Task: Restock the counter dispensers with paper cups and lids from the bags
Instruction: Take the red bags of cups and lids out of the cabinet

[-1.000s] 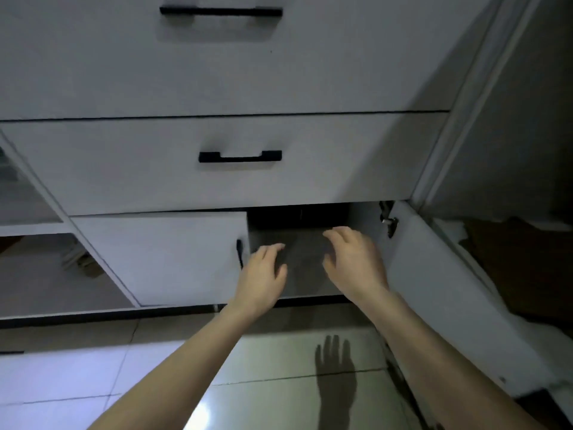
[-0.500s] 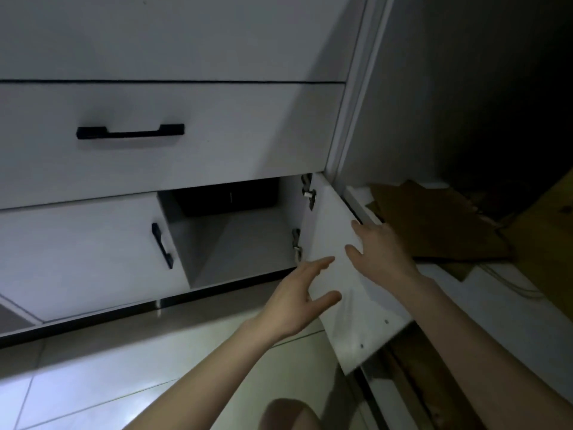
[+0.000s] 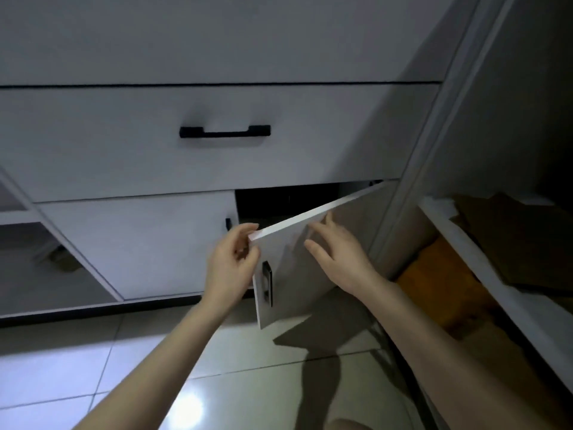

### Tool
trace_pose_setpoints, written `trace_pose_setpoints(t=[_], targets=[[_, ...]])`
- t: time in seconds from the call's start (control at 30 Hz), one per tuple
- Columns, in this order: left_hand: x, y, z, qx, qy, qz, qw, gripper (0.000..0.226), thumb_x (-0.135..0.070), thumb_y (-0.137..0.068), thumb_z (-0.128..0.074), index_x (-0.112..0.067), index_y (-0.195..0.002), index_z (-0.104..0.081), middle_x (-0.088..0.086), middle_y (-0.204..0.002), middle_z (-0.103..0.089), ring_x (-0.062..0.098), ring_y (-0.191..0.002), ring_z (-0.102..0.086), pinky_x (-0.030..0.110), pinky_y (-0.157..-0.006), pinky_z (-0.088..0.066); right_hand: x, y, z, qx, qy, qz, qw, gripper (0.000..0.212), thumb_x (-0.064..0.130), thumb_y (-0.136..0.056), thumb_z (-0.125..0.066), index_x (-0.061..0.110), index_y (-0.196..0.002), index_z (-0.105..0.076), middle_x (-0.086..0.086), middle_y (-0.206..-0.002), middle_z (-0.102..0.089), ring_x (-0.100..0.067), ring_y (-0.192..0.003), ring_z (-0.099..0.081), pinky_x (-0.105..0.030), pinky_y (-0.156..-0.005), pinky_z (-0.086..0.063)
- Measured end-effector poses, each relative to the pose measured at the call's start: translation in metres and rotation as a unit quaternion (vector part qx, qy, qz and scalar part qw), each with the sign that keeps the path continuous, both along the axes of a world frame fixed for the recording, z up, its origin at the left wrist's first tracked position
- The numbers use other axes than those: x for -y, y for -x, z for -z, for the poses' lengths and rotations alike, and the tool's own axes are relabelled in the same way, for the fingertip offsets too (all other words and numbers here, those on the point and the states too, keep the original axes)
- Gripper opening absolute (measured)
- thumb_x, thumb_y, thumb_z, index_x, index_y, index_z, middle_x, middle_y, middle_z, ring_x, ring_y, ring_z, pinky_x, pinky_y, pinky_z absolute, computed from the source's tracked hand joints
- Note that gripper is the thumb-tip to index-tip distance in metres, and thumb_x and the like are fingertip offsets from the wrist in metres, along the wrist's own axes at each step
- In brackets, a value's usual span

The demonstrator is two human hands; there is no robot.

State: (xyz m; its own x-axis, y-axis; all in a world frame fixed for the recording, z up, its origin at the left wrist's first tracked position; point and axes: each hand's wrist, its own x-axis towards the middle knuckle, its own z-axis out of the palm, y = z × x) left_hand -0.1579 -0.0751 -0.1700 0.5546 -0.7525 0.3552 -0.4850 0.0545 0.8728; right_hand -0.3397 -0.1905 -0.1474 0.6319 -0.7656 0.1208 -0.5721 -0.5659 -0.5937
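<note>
A white cabinet door (image 3: 297, 293) with a black handle (image 3: 267, 283) stands partly swung, near the floor below two drawers. My left hand (image 3: 231, 263) pinches the door's top free corner between thumb and fingers. My right hand (image 3: 338, 256) lies flat against the door's outer face, fingers spread. The dark cabinet opening (image 3: 285, 201) shows behind the door; its contents are hidden. No cups, lids, bags or dispensers are in view.
A drawer with a black handle (image 3: 224, 131) sits above. The closed left door (image 3: 139, 243) adjoins an open shelf (image 3: 46, 268) holding something dim. Brown cardboard (image 3: 508, 237) lies on a white ledge at right, an orange-brown box (image 3: 440, 280) beneath. Glossy tiled floor (image 3: 93, 367) below.
The door has swung from wide open toward the cabinet. My left hand has taken its top corner and my right hand presses its outer face. The view shifted left.
</note>
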Motion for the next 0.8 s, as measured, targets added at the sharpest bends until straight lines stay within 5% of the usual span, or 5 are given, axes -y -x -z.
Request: trace_pose_setpoints(t=[0.1, 0.23, 0.43, 0.6, 0.8], targets=[[0.002, -0.012, 0.016, 0.229, 0.044, -0.061, 0.971, 0.038, 0.003, -0.08, -0.067, -0.011, -0.115, -0.066, 0.003, -0.117, -0.055, 0.018, -0.104, -0.056, 0.032, -0.09, -0.049, 0.011, -0.018, 0.007, -0.06, 0.021, 0.005, 0.998, 0.057, 0.05, -0.098, -0.039, 0.033, -0.15, -0.026, -0.005, -0.162, -0.001, -0.021, -0.149, 0.002, -0.037, -0.12, -0.009], [0.017, -0.024, 0.034, 0.464, -0.068, -0.035, 0.883, 0.058, -0.009, -0.072, -0.075, -0.009, -0.128, -0.06, 0.008, -0.132, -0.059, 0.038, -0.125, -0.047, 0.048, -0.095, -0.05, 0.023, -0.038, 0.01, -0.105, 0.037, 0.029, 0.993, 0.061, 0.053, -0.098, -0.037, 0.035, -0.152, -0.016, -0.006, -0.162, 0.002, -0.024, -0.148, 0.007, -0.044, -0.12, -0.007], [0.041, -0.047, 0.027, 0.485, -0.241, -0.009, 0.841, 0.08, -0.028, -0.064, -0.079, -0.021, -0.138, -0.051, 0.004, -0.151, -0.042, 0.032, -0.138, -0.04, 0.052, -0.107, -0.037, 0.04, -0.067, 0.006, -0.168, 0.076, 0.06, 0.981, 0.066, 0.054, -0.097, -0.034, 0.029, -0.153, -0.011, -0.008, -0.162, -0.001, -0.023, -0.148, 0.002, -0.051, -0.116, -0.007], [0.061, -0.054, 0.023, 0.474, -0.292, 0.016, 0.831, 0.073, -0.034, -0.091, -0.056, -0.025, -0.153, -0.019, -0.001, -0.164, -0.003, 0.026, -0.15, -0.001, 0.049, -0.119, -0.007, 0.054, -0.069, 0.006, -0.215, 0.07, 0.054, 0.973, 0.066, 0.053, -0.098, -0.034, 0.027, -0.153, -0.007, -0.003, -0.162, 0.006, -0.024, -0.148, 0.003, -0.052, -0.118, -0.004], [0.036, -0.044, -0.019, 0.405, -0.319, 0.049, 0.855, 0.063, -0.029, -0.089, -0.06, -0.016, -0.146, -0.039, 0.01, -0.151, -0.04, 0.03, -0.144, -0.028, 0.045, -0.113, -0.025, 0.041, -0.049, -0.036, -0.207, 0.05, 0.015, 0.977, 0.061, 0.042, -0.098, -0.043, 0.019, -0.151, -0.022, -0.003, -0.16, -0.016, -0.024, -0.146, -0.016, -0.046, -0.117, -0.019]])
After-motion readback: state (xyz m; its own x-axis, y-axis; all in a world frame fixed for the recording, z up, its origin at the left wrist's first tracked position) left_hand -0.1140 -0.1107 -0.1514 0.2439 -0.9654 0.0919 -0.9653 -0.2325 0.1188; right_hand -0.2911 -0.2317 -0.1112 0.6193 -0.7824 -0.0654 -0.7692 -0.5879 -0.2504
